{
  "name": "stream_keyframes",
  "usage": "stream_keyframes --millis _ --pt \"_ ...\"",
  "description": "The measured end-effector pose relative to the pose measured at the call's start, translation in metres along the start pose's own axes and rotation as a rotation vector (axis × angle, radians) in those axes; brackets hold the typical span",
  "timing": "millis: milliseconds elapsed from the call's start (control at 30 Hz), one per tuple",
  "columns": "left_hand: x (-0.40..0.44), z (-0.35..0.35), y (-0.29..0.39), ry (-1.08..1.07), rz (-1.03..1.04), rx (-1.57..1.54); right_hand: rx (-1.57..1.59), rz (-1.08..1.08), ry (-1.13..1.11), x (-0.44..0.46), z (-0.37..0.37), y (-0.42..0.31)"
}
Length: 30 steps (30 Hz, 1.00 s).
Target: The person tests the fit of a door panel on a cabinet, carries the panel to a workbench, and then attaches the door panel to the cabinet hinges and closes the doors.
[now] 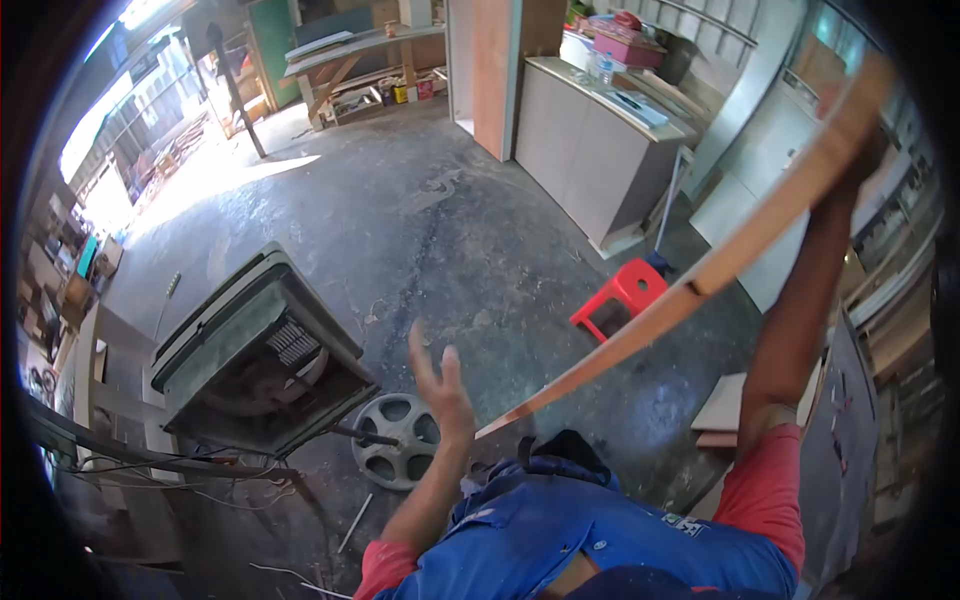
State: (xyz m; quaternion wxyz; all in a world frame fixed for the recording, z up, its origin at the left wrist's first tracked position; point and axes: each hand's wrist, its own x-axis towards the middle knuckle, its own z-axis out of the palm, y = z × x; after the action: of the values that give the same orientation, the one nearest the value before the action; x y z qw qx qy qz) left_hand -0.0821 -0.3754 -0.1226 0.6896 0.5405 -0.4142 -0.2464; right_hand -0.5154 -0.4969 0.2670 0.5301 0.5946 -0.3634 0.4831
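Observation:
A long, narrow wooden board (735,255) slants across the view, from high at the upper right down to a thin end by my waist. My right arm is stretched out and raised, with my right hand (868,158) closed on the board near its upper end; shadow hides most of the fingers. In front of my body, my left hand (442,388) is up with fingers apart, holding nothing. It is near the board's lower end, but a gap separates them. Left of that hand stands a grey-green machine (265,350) with a spoked wheel (398,440).
A red plastic stool (625,295) stands on the concrete floor (400,240) behind the board. Beyond it is a grey cabinet (600,150) with items on top. A workbench (370,50) stands at the back. Thin rods (355,522) lie near the wheel, and sheet material leans at right.

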Motion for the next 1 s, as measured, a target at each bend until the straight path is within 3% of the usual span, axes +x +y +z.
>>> stream_keyframes --millis 33,67,133,200,233,300,333,467,600,667,700,767,1000 --pt "-0.012 0.007 -0.083 0.120 -0.370 -0.171 0.263 0.033 -0.111 0.005 0.015 0.038" --pt "-0.025 0.014 -0.143 0.237 -0.738 -0.351 0.228 0.063 -0.113 0.008 0.028 0.057" --pt "-0.038 0.043 -0.151 0.113 -1.445 -0.582 0.107 0.088 -0.108 0.002 0.049 0.083" --pt "-0.044 0.090 -0.209 -0.086 -1.770 -0.607 0.058 0.110 -0.138 -0.007 0.072 0.111" --pt "-0.034 0.120 -0.240 -0.087 -1.760 -0.623 0.040 0.125 -0.147 -0.010 0.083 0.126" --pt "-0.012 0.169 -0.228 -0.353 -1.578 -0.940 -0.010 0.155 -0.202 -0.014 0.104 0.156" --pt "0.000 0.201 -0.221 -0.218 -1.579 -0.780 -0.023 0.164 -0.216 -0.015 0.115 0.170" --pt "-0.001 0.315 -0.332 -0.106 -1.719 -0.818 -0.078 0.218 -0.291 -0.024 0.154 0.222" --pt "0.068 0.403 -0.297 -0.012 -1.858 -0.514 -0.154 0.265 -0.377 -0.039 0.192 0.262" --pt "0.114 0.430 -0.282 -0.088 -1.660 -0.789 -0.206 0.292 -0.433 -0.051 0.208 0.277" --pt "0.137 0.446 -0.295 -0.096 -1.661 -0.794 -0.233 0.305 -0.461 -0.058 0.215 0.283" --pt "0.196 0.473 -0.328 -0.037 -1.450 -1.051 -0.295 0.345 -0.523 -0.078 0.229 0.295" --pt "0.460 0.462 -0.326 0.090 -1.199 -1.116 -0.514 0.520 -0.913 -0.190 0.283 0.298"
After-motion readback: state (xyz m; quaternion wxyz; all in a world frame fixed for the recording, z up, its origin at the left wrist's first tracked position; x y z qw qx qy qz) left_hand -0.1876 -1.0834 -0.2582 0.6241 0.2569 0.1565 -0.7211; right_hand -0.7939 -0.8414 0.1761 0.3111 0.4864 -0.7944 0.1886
